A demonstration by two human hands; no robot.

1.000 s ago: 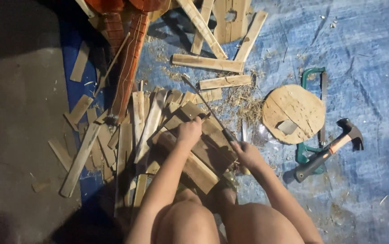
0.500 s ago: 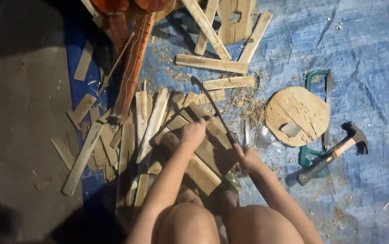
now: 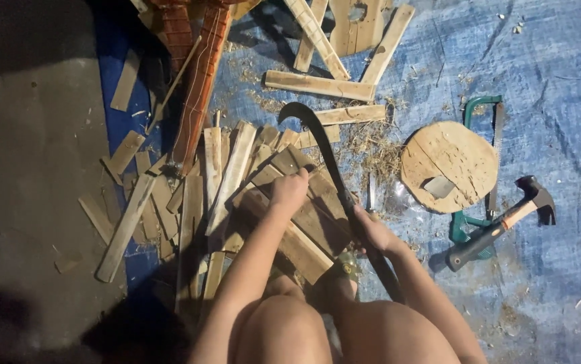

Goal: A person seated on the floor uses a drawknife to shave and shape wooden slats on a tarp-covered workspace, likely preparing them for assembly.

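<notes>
Right hand grips the long dark curved blade (tip toward upper centre); left hand presses the flat brown wooden plank just left of it.

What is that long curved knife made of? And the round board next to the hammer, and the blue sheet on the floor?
The curved blade in the right hand looks like dark, dull metal, thin and hooked at the tip. The round board looks like raw, pale wood: planks joined, with visible grain and small holes. The blue sheet is probably a woven plastic tarp, wrinkled and slightly shiny.
</notes>
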